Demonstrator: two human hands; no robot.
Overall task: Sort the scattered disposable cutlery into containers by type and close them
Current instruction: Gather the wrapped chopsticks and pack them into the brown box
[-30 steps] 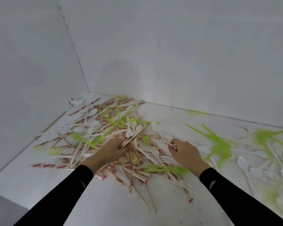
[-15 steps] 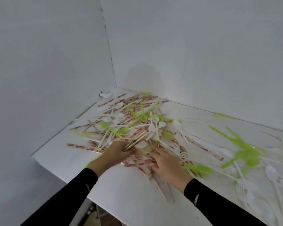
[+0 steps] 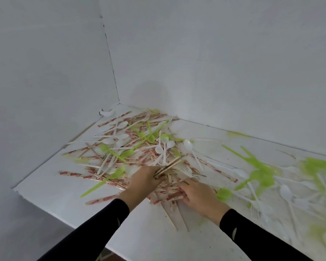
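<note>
At the near edge of the cutlery pile (image 3: 132, 146) on the bench (image 3: 149, 238), I see my left hand (image 3: 145, 178), fingers clamped on a bare chopstick bundle (image 3: 169, 165). My right hand (image 3: 199, 194), just beside it, pinches wrapped chopsticks (image 3: 169, 197) in the pile.

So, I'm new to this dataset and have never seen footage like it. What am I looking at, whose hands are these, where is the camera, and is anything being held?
There is no machine here. A person works with bare hands, and the single camera sits on their head, looking down. A white table holds a jumble of paper-wrapped chopsticks, green spoons and white spoons. The left hand grips a bundle of chopsticks. The right hand rests on wrapped chopsticks; whether its fingers grip them is unclear. No containers show.
</note>
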